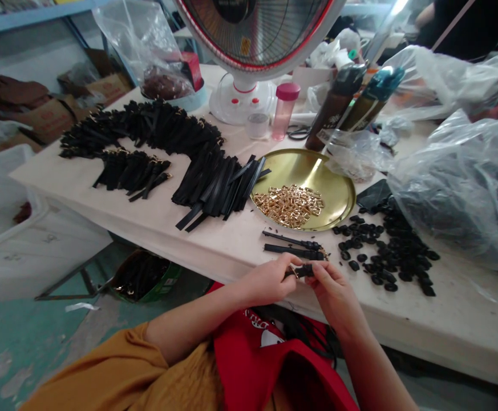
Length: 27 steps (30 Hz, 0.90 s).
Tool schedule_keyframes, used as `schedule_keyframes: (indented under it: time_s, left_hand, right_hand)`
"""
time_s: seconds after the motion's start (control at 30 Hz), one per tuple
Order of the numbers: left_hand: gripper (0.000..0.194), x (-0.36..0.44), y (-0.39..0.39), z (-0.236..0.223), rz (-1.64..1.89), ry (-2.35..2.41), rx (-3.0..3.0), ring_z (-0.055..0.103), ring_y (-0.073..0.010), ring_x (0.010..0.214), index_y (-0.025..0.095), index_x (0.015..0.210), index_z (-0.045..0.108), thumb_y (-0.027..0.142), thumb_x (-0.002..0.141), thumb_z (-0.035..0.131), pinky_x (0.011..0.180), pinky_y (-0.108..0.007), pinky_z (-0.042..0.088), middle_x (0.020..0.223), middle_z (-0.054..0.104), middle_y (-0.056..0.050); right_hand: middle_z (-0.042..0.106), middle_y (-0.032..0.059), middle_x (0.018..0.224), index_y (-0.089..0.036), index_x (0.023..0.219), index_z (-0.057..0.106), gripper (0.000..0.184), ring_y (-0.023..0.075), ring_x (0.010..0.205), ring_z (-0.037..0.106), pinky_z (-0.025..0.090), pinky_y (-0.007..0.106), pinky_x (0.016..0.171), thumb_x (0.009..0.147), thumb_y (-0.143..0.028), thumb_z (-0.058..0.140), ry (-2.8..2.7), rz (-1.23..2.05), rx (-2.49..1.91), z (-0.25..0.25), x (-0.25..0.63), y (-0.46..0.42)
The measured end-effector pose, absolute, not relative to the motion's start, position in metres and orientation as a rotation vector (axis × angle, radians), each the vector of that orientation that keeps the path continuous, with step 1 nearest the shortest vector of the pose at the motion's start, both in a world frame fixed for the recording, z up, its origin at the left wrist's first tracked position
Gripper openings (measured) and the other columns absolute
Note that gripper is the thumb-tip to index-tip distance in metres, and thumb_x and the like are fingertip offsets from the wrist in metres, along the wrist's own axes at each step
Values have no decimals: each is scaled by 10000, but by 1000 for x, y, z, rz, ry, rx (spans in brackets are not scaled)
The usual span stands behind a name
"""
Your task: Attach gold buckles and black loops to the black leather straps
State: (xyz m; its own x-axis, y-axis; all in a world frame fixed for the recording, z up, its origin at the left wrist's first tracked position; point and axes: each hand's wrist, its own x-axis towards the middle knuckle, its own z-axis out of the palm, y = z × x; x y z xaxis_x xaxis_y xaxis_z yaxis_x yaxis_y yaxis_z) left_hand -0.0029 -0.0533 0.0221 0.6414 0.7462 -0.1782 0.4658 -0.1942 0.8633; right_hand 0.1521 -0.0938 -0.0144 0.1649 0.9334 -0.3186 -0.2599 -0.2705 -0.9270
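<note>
Over the table's front edge, my left hand (pixel 280 279) and my right hand (pixel 331 285) pinch the two ends of a short black strap (pixel 304 271). A gold buckle (pixel 291 273) shows on the strap by my left fingers. Just beyond my hands lie two finished-looking black straps (pixel 294 250) with gold hardware at their right ends. A gold tray (pixel 338 194) holds a heap of small gold buckles (pixel 289 205). Right of my right hand, many small black loops (pixel 385 251) are scattered. Flat black strips (pixel 218 182) lie in a pile left of the tray.
A white fan (pixel 242 103) stands at the back, beside a pink-lidded bottle (pixel 286 111) and scissors (pixel 299 132). Bundled black straps (pixel 141 125) spread over the left of the table (pixel 141 228). Plastic bags (pixel 462 188) cover the right side. Below sits a green box (pixel 163 282).
</note>
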Motion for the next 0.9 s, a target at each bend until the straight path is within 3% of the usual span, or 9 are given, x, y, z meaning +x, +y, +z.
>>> schedule_keyframes:
  time_s: [0.3,0.4,0.47,0.53,0.63,0.9]
  left_hand:
    - [320,0,-52,16,424,1014,1716,577,-139,730,160,1111,388,224,800,428,651,-240,424,839,641,-29]
    - [324,-2,-50,16,419,1065,1666,571,-131,669,162,1056,404,293,775,498,611,-232,418,813,634,-21]
    - [314,-4,-51,17,420,1105,1657,566,-130,650,167,1004,424,345,765,520,586,-226,411,784,622,-11]
    - [259,-5,-53,18,428,1135,1689,564,-133,669,172,938,456,363,771,511,585,-222,407,766,610,-5]
    - [188,-7,-57,22,418,1104,1776,562,-137,725,177,869,501,347,791,482,618,-220,407,793,612,-5]
    - [217,-13,-64,30,352,973,1849,558,-140,793,176,891,563,356,791,493,677,-216,404,861,629,-12]
  right_hand:
    - [598,7,737,-211,821,620,234,134,638,506,428,277,627,766,-433,571,-614,1465,-1239,-19,145,-98]
    - [590,17,761,-223,788,627,289,139,643,501,430,285,615,792,-485,505,-550,1458,-1136,-18,150,-98]
    - [558,-1,712,-224,734,619,216,122,616,478,417,261,591,766,-432,570,-543,1508,-1097,-15,150,-99]
    - [525,-16,678,-227,762,620,159,108,599,455,405,242,582,741,-384,620,-559,1603,-1089,-13,148,-101]
    - [497,-17,665,-221,860,621,234,106,590,431,399,240,567,746,-425,602,-563,1765,-1073,-10,145,-105]
    - [480,-20,639,-217,835,604,204,110,552,397,392,234,530,713,-378,636,-530,1953,-1012,-15,148,-121]
